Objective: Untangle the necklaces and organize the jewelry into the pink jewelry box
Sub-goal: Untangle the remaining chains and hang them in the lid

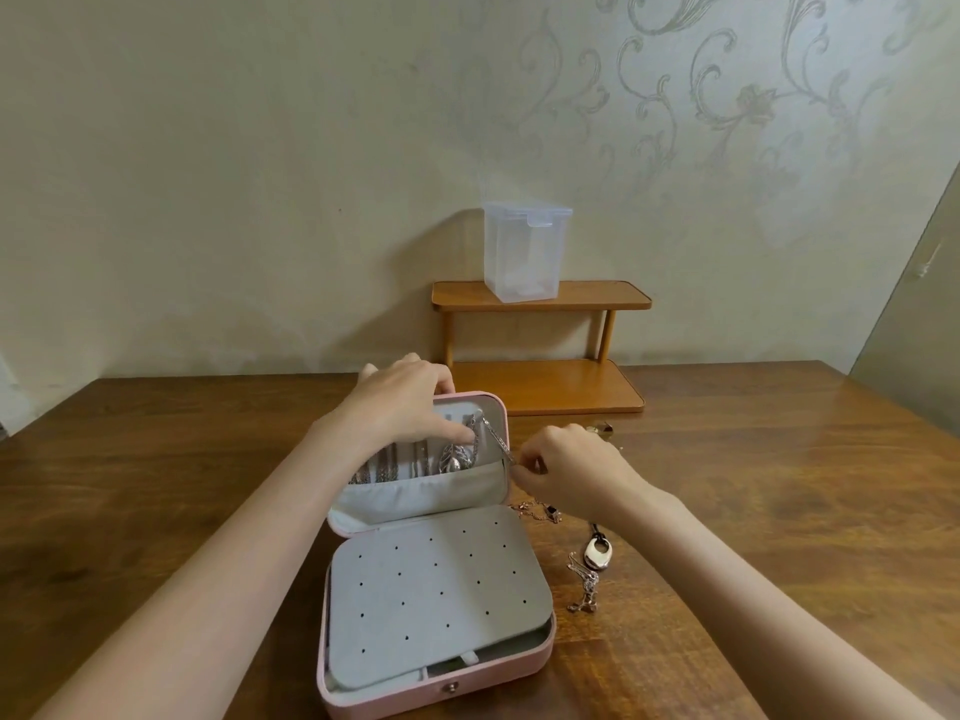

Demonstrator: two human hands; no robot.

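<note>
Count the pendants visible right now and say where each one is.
2. A silver leaf pendant hangs inside the pink jewelry box lid, above its pocket. An oval pendant lies on the table, right of the box. Others may be hidden under the hands.
</note>
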